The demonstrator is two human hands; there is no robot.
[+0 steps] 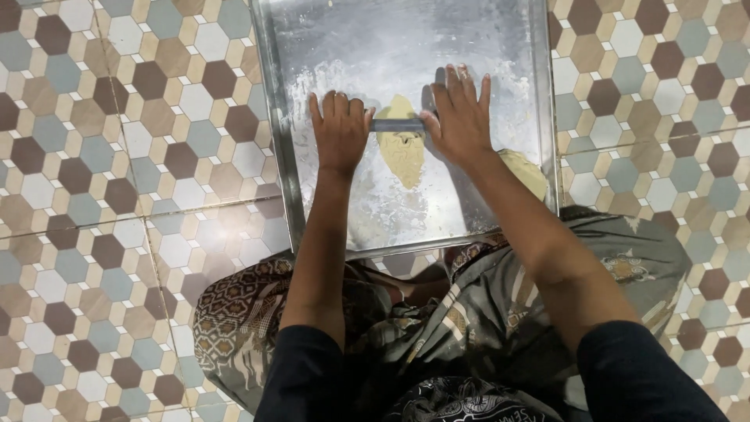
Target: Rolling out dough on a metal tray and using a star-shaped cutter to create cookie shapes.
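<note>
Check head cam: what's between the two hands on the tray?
In the head view, a grey rolling pin spans from left hand to right hand, lying across a flattened pale dough piece on the floured metal tray.

A hexagon-tiled floor in brown, grey and white lies under patterned cloth.
</note>
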